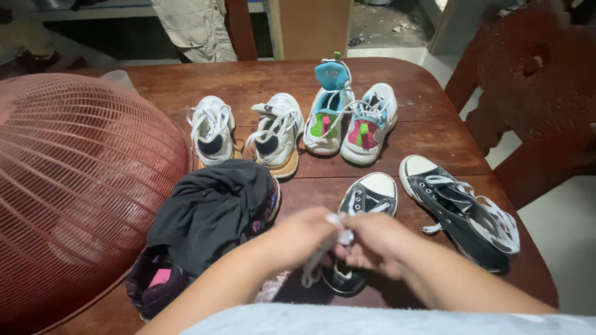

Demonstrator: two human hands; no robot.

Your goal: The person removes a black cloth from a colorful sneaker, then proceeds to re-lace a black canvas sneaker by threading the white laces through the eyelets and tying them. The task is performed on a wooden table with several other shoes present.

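A black canvas high-top sneaker (367,197) with a white toe cap stands in front of me on the wooden table (397,73). My left hand (300,236) and my right hand (375,241) meet over its ankle end, both pinching its white laces (343,231). A loose lace end hangs down below my left hand. The matching black sneaker (459,211) lies on its side to the right, laces loose.
A pair of white sneakers (245,129) and a pair of white, teal and pink sneakers (351,115) stand further back. A dark cloth bundle (208,214) lies at the left beside a red fan grille (74,186). A wooden chair (534,93) stands at the right.
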